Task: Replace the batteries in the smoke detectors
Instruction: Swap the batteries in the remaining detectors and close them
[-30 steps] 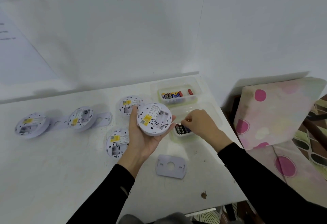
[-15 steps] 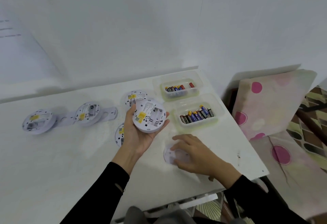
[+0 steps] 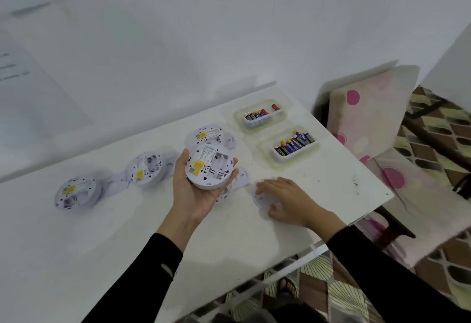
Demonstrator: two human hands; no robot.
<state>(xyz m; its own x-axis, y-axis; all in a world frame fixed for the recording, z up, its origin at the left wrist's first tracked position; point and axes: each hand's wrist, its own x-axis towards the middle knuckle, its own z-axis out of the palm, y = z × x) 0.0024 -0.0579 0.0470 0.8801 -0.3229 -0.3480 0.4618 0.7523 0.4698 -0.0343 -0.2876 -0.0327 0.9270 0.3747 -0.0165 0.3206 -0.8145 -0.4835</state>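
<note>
A round white smoke detector [image 3: 209,166] lies back-up in the left hand's fingers [image 3: 181,162], its battery bay open and empty, a yellow sticker beside it. Batteries [image 3: 293,143] fill a tub right of the fingers.

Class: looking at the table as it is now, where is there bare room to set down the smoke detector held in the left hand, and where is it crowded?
Free: the wide near-left stretch of the table, in front of the leftmost detector; also the strip between the right hand and the table's right edge. Crowded: the middle, around the held detector in the left hand, back to the two battery trays.
</note>
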